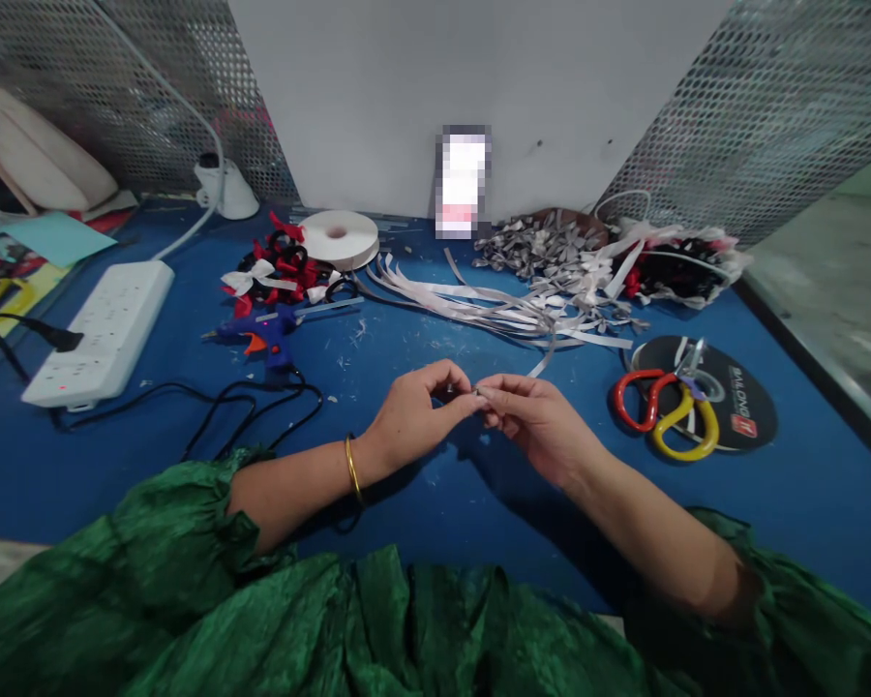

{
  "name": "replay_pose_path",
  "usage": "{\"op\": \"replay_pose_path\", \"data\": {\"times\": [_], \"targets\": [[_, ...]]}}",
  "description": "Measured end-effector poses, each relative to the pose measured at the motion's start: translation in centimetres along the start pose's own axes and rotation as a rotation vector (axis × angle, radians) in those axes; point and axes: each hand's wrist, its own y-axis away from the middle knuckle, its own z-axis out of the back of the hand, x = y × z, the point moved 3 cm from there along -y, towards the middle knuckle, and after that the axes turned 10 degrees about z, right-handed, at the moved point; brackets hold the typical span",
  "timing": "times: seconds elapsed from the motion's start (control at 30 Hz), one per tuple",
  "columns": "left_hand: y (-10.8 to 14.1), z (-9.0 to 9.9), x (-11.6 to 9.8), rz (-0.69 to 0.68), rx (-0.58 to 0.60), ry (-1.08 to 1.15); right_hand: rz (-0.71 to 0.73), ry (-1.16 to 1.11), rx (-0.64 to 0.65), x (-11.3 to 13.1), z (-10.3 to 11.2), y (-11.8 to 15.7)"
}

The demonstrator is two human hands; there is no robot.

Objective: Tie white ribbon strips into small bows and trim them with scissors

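Note:
Above the middle of the blue table, my left hand [435, 402] and my right hand [537, 416] meet at their fingertips. Both are closed in a pinch on one tiny thing, mostly hidden by the fingers; a small pale bit shows between them, too little to name. Beyond the hands lie loose strips of white and grey ribbon [465, 305]. A heap of small grey ribbon bows [537, 242] is behind these. To the right, scissors [672, 397] with one red and one yellow handle rest on a black ribbon reel disc [751, 387].
A blue glue gun [268, 334] with its black cord lies left of my hands. Behind it are red and white bows [283, 261] and a white ribbon roll [341, 237]. A power strip [105, 329] is farther left. A phone [463, 184] leans against the back panel.

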Motion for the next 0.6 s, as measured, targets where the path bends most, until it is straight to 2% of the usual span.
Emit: {"op": "replay_pose_path", "data": {"times": [0.27, 0.6], "targets": [[-0.1, 0.1, -0.1, 0.026, 0.064, 0.176, 0.283, 0.156, 0.007, 0.9, -0.2, 0.5], [-0.6, 0.5, -0.3, 0.086, 0.154, 0.418, 0.402, 0.305, -0.024, 1.7, -0.2, 1.1]]}}
